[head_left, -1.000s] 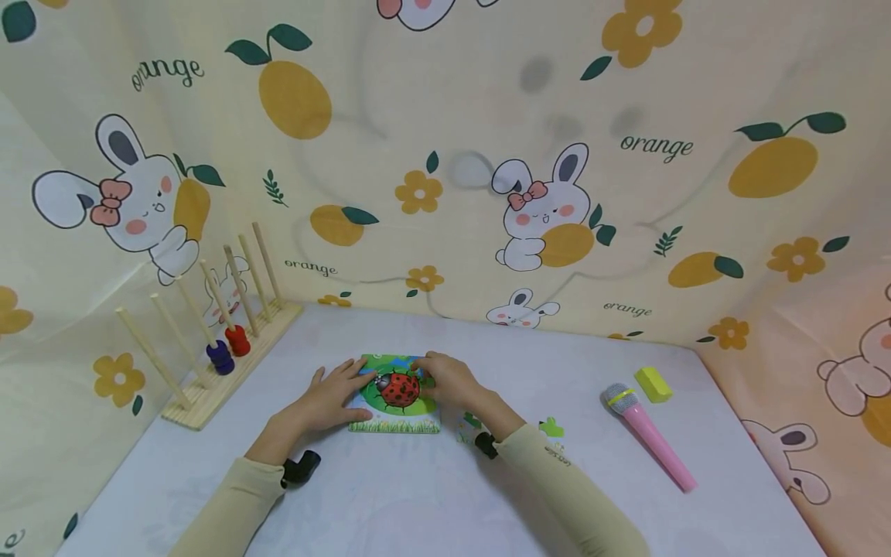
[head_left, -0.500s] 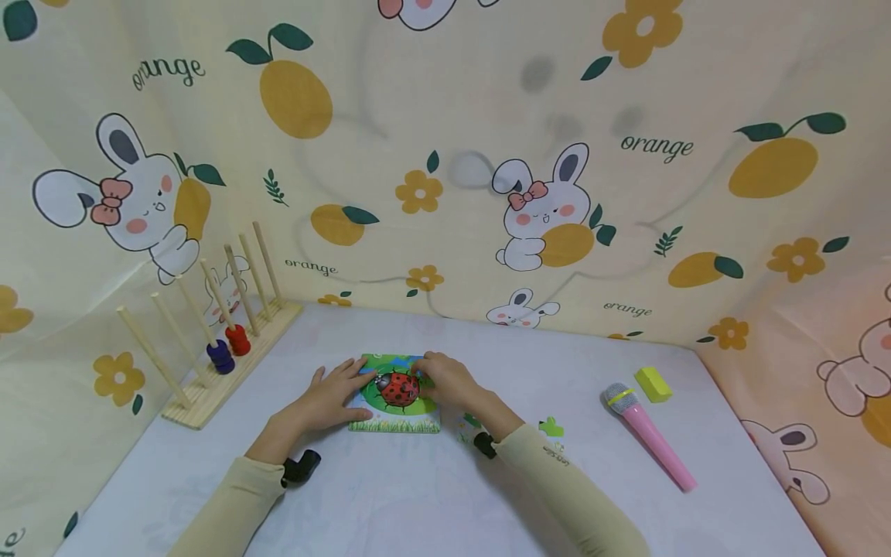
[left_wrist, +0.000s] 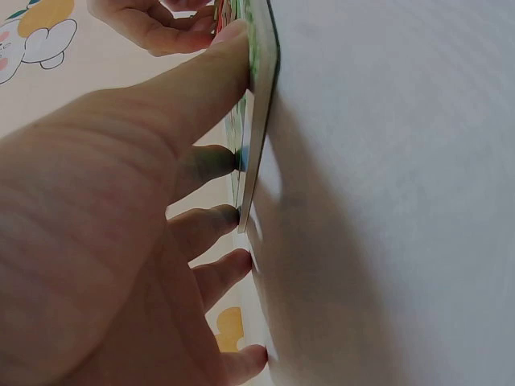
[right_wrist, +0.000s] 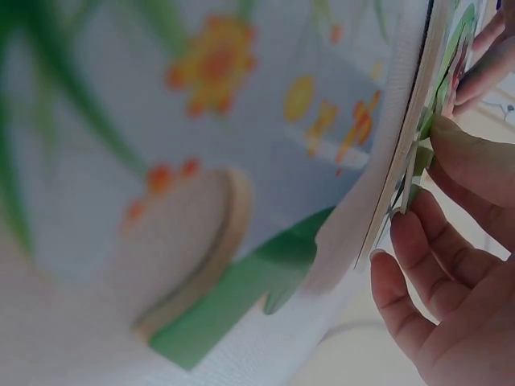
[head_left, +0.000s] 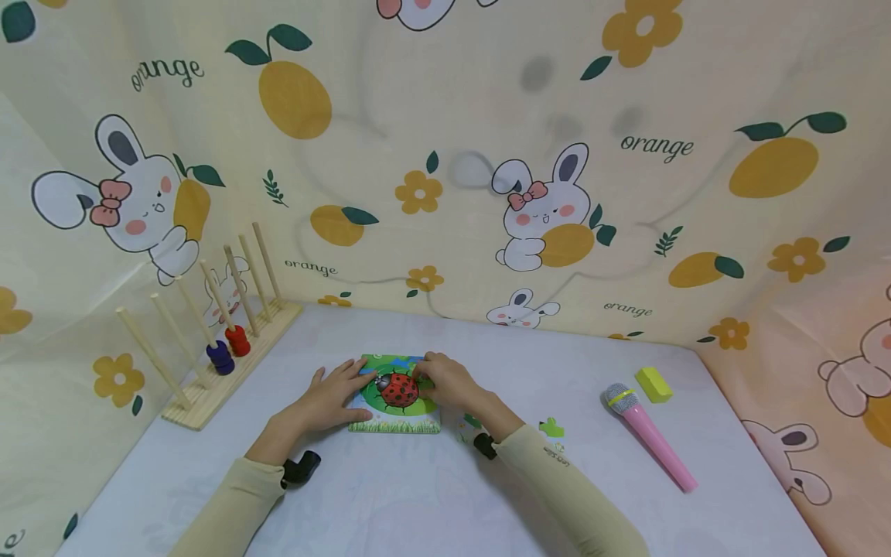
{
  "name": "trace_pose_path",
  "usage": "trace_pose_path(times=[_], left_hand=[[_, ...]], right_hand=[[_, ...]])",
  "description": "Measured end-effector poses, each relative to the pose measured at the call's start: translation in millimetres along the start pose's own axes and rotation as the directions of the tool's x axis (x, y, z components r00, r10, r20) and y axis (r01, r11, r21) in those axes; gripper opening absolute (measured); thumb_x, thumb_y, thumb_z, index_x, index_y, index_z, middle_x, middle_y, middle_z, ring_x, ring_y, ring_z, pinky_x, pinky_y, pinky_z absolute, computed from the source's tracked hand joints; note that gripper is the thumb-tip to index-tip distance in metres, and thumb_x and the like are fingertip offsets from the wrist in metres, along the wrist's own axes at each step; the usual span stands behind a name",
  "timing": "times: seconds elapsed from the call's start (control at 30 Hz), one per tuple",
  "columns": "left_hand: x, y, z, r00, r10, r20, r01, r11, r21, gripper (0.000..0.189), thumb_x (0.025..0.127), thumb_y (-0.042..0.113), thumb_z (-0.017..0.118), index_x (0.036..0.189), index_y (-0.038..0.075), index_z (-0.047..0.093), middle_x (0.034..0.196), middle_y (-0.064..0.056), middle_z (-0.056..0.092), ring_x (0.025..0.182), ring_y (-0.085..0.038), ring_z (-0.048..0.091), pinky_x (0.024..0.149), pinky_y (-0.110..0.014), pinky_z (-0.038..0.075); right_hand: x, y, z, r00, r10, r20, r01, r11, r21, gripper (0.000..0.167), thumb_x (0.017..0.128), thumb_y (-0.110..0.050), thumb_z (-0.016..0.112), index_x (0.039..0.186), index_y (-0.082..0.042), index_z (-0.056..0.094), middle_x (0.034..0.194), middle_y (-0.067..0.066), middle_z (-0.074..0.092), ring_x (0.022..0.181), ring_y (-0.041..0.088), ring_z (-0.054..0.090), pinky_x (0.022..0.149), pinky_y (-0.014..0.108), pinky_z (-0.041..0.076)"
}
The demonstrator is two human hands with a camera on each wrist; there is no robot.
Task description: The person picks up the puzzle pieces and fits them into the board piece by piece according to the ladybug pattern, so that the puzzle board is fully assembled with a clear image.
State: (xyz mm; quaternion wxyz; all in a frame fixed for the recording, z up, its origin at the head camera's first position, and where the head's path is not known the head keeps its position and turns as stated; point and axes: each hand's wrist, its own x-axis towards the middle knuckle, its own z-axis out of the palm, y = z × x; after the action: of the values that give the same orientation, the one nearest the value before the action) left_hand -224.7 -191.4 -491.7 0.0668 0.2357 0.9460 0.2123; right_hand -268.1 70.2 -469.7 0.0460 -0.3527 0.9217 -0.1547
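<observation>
A square ladybug jigsaw puzzle (head_left: 395,424) lies on the white table in front of the person. The left hand (head_left: 329,402) rests on its left side with fingers spread; in the left wrist view its thumb (left_wrist: 213,72) lies on the board near its edge. At the puzzle's right side, the right hand (head_left: 451,381) pinches a thin green puzzle piece (right_wrist: 418,161) between thumb and fingers, against the board's edge. Just how the piece sits in the picture is hidden by the hand. Loose pieces lie under the right forearm, a green one (head_left: 552,427) among them.
At the left stands a wooden peg rack (head_left: 195,415) with blue rings (head_left: 220,358) and red rings (head_left: 238,341). A pink toy microphone (head_left: 654,445) and a yellow-green block (head_left: 653,384) lie at the right. A printed curtain (head_left: 445,232) rises behind the table.
The right hand's fingers shift very slightly at the puzzle's right side. The left hand and the other things stay in place.
</observation>
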Motion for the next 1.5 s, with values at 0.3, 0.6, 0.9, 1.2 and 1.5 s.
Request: trace_pose_path(times=[0.3, 0.6, 0.9, 1.2, 1.5], left_hand=[[-0.1, 0.2, 1.0, 1.000, 0.000, 0.001, 0.000, 1.000, 0.001, 0.080, 0.088, 0.050, 0.071, 0.150, 0.007, 0.045, 0.160, -0.022, 0.026, 0.146, -0.046, 0.021, 0.105, -0.080, 0.010], [-0.7, 1.5, 1.0, 1.000, -0.007, 0.004, 0.007, 1.000, 0.004, 0.080, 0.088, 0.050, 0.071, 0.149, 0.007, 0.045, 0.160, -0.022, 0.026, 0.146, -0.046, 0.021, 0.105, -0.080, 0.010], [-0.2, -0.3, 1.6, 1.000, -0.014, 0.005, 0.014, 1.000, 0.000, 0.081, 0.088, 0.052, 0.070, 0.150, 0.007, 0.045, 0.161, -0.021, 0.025, 0.147, -0.045, 0.019, 0.107, -0.079, 0.009], [0.7, -0.5, 1.3, 1.000, -0.005, 0.002, 0.005, 1.000, 0.000, 0.080, 0.088, 0.050, 0.071, 0.150, 0.007, 0.045, 0.161, -0.022, 0.026, 0.146, -0.046, 0.020, 0.106, -0.079, 0.010], [1.1, 0.1, 1.1, 1.000, -0.010, 0.006, 0.010, 1.000, 0.000, 0.081, 0.088, 0.051, 0.070, 0.150, 0.007, 0.045, 0.161, -0.022, 0.026, 0.147, -0.046, 0.020, 0.106, -0.079, 0.009]], right_hand=[[0.3, 1, 1, 1.000, -0.009, -0.003, 0.009, 1.000, -0.016, 0.023, 0.086, -0.014, 0.080, 0.107, -0.008, 0.072, 0.096, 0.004, 0.059, 0.084, 0.016, 0.051, 0.070, 0.029, 0.044], [-0.1, 0, 1, 1.000, -0.018, -0.005, 0.018, 1.000, -0.014, 0.024, 0.086, -0.013, 0.080, 0.107, -0.008, 0.071, 0.096, 0.005, 0.060, 0.084, 0.017, 0.052, 0.071, 0.032, 0.046], [-0.2, 0, 0, 1.000, -0.015, 0.001, 0.015, 1.000, -0.015, 0.024, 0.086, -0.014, 0.079, 0.108, -0.009, 0.071, 0.098, 0.006, 0.061, 0.084, 0.016, 0.051, 0.071, 0.031, 0.046], [-0.8, 0, -2, 1.000, -0.010, 0.006, 0.010, 1.000, -0.021, 0.025, 0.086, -0.016, 0.079, 0.109, -0.009, 0.070, 0.097, 0.005, 0.060, 0.085, 0.017, 0.052, 0.072, 0.032, 0.046], [-3.6, -4, -9, 1.000, 0.017, 0.015, -0.016, 0.997, -0.079, 0.038, 0.086, -0.025, 0.080, 0.118, -0.008, 0.070, 0.103, 0.005, 0.058, 0.090, 0.019, 0.053, 0.076, 0.036, 0.047]])
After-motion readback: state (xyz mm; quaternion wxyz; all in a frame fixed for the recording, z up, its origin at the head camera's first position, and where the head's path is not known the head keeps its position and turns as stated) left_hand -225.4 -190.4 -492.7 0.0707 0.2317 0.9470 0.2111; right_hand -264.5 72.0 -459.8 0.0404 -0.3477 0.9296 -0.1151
